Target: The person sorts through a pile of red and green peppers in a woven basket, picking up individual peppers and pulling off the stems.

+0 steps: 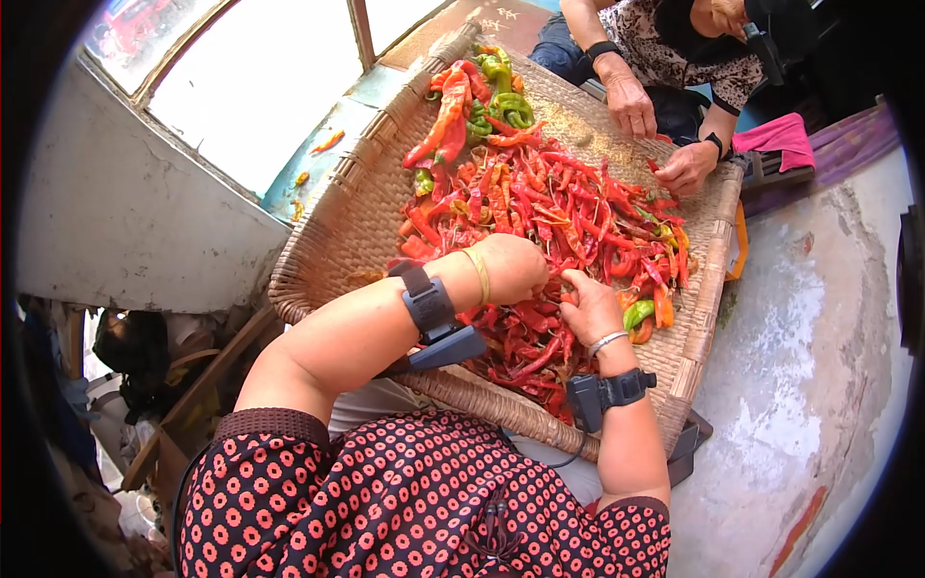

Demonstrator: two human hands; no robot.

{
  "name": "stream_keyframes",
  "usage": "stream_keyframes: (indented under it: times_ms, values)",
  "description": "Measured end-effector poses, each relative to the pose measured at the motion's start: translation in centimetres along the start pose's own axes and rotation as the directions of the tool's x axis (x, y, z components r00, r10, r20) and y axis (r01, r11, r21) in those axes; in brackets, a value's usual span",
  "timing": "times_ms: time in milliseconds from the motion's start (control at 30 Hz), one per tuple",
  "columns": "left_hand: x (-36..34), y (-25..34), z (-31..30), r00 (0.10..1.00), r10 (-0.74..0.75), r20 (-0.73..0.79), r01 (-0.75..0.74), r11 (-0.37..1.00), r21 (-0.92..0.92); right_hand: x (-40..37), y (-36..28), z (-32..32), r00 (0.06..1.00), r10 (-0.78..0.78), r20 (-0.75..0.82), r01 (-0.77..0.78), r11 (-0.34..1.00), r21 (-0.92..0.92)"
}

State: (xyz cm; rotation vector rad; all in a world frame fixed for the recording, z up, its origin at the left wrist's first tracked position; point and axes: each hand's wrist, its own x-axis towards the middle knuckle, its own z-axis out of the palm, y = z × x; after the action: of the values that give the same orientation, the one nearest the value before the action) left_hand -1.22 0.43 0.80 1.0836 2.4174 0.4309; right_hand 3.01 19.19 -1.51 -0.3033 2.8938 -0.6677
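Left hand (511, 265), right hand (590, 308) atop red chillies (540, 193); fingers sunk among them, closure hidden

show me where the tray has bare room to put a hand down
Bare weave lies between the tray's left rim and the chilli pile, and between the green chillies and the other person's hand. The middle is crowded.

One woven tray (328, 231). Red chillies (549, 202) past counting; green chillies (503, 101) few, number unclear. Four hands: left hand (511, 268), right hand (590, 308), two co-worker's hands (631, 104) (686, 166). One pink cloth (776, 137).
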Motion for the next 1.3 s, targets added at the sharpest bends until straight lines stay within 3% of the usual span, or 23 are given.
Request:
stream_keyframes:
  times_ms: [33,67,133,200,267,300,333,400,467,533,567,667,733,800,867,900,933,1000,1033,1133,1200,1233,1300]
  values:
    - [-0.1,0.3,-0.1,0.993,0.057,-0.103,-0.058,0.998,-0.006,0.1,0.4,-0.7,0.999,0.007,-0.031,-0.008,0.999,-0.034]
    - [-0.2,0.5,-0.1,0.972,0.112,-0.206,-0.116,0.993,-0.006,0.2,0.8,-2.0,0.994,0.089,0.058,-0.088,0.996,-0.005]
    - [0.0,0.9,-0.2,0.982,0.12,-0.149,-0.123,0.992,-0.012,0.1,2.2,-4.0,0.984,0.136,0.115,-0.155,0.973,0.174]
    - [-0.2,1.8,-0.4,0.991,0.127,0.051,-0.132,0.986,0.103,0.4,3.5,-4.7,0.984,0.176,-0.015,-0.115,0.701,0.703]
    - [0.1,1.8,0.5,0.989,0.118,0.087,-0.129,0.982,0.135,0.4,2.9,-6.3,0.907,0.348,-0.237,0.115,0.336,0.935]
    - [0.2,1.7,0.7,0.989,0.122,0.087,-0.135,0.978,0.162,0.5,2.6,-6.7,0.828,0.485,-0.281,0.158,0.279,0.947]
    - [0.3,1.6,0.9,0.988,0.126,0.088,-0.14,0.972,0.189,0.5,2.6,-6.5,0.828,0.484,-0.281,0.159,0.279,0.947]
    - [0.3,1.5,1.1,0.988,0.136,0.07,-0.147,0.968,0.205,0.6,3.1,-5.7,0.84,0.476,-0.259,0.004,0.472,0.882]
    - [0.3,1.5,1.0,0.988,0.147,0.051,-0.155,0.963,0.22,0.5,1.8,-3.9,0.958,0.278,-0.069,-0.146,0.683,0.715]
    - [0.0,1.5,0.6,0.963,0.267,0.027,-0.268,0.963,0.039,0.6,1.2,-1.4,0.99,0.026,-0.138,0.03,0.922,0.387]
    - [-0.1,1.5,0.3,0.963,0.266,0.03,-0.267,0.963,0.037,0.5,0.0,-1.1,0.995,0.014,-0.101,0.027,0.919,0.393]
    - [-1.0,2.0,-1.8,0.968,0.245,-0.06,-0.244,0.854,-0.459,1.2,1.5,2.0,0.977,-0.194,-0.092,0.214,0.919,0.331]
    - [-1.1,1.2,-2.9,0.955,0.165,-0.245,-0.285,0.729,-0.622,1.1,1.0,1.7,0.956,-0.258,-0.14,0.283,0.936,0.208]
    - [0.2,-0.6,-2.2,0.845,-0.18,-0.504,-0.343,0.54,-0.769,0.8,0.7,0.8,0.993,-0.115,-0.011,0.115,0.966,0.231]
    - [0.5,-2.1,-2.4,0.427,-0.229,-0.874,-0.137,0.94,-0.314,0.5,0.2,-0.2,0.996,-0.087,-0.034,0.093,0.958,0.271]
    - [0.1,-2.3,-2.4,0.449,-0.228,-0.864,0.009,0.968,-0.25,0.5,0.2,-0.8,0.995,-0.062,-0.074,0.083,0.94,0.33]
    - [-0.2,-2.2,-2.4,0.448,-0.228,-0.865,0.011,0.968,-0.25,0.5,0.5,-1.2,0.993,-0.036,-0.111,0.076,0.918,0.389]
    - [-0.9,-1.5,-2.4,0.865,-0.183,-0.467,0.176,0.983,-0.058,0.7,1.5,-2.2,0.987,0.047,-0.152,0.037,0.863,0.505]
    - [-0.7,-0.9,-2.4,0.939,-0.181,-0.291,0.199,0.979,0.034,0.7,1.8,-3.0,0.983,0.102,-0.154,0.009,0.804,0.595]
    - [-0.2,-0.6,-0.9,0.973,-0.086,-0.215,0.107,0.991,0.086,0.3,2.5,-5.5,0.936,0.274,-0.223,-0.015,0.662,0.749]
    - [-0.4,-0.1,-1.1,0.986,-0.102,-0.132,0.117,0.987,0.107,0.9,3.8,-5.9,0.821,0.437,-0.368,0.093,0.532,0.841]
    - [-0.5,0.0,-1.2,0.991,-0.12,-0.052,0.126,0.983,0.131,0.8,3.8,-6.3,0.799,0.481,-0.362,0.084,0.507,0.858]
    - [-0.6,0.2,-0.9,0.995,-0.083,-0.06,0.091,0.986,0.14,0.5,3.2,-6.6,0.775,0.523,-0.354,0.076,0.48,0.874]
